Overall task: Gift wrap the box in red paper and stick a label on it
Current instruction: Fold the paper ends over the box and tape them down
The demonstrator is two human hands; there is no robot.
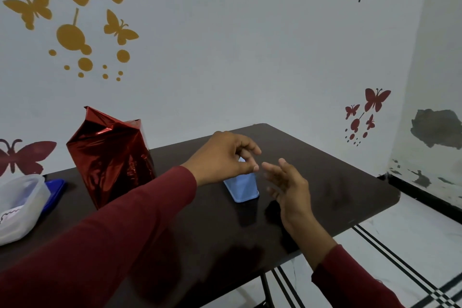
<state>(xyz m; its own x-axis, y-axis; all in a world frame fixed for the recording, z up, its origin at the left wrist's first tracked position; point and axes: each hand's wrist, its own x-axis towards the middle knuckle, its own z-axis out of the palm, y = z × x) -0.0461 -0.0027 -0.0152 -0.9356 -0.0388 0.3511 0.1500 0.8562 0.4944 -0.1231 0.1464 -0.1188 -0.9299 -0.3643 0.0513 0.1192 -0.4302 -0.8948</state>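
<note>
The box wrapped in shiny red foil paper (110, 157) stands upright on the dark table (337, 182) at the left, its top end crumpled and loosely folded. A small blue plastic holder (243, 187) sits in the middle of the table. My left hand (225, 157) reaches over it with curled fingers, thumb and fingertips pinching at its top; what lies between them is too small to tell. My right hand (287, 182) hovers just right of the holder, fingers spread and blurred, holding nothing. No label is visible.
A translucent plastic tub (20, 207) sits at the table's left edge with a dark blue lid (53, 190) beside it. The table's right corner ends near a white tiled floor (412, 245). A wall with butterfly decals stands close behind.
</note>
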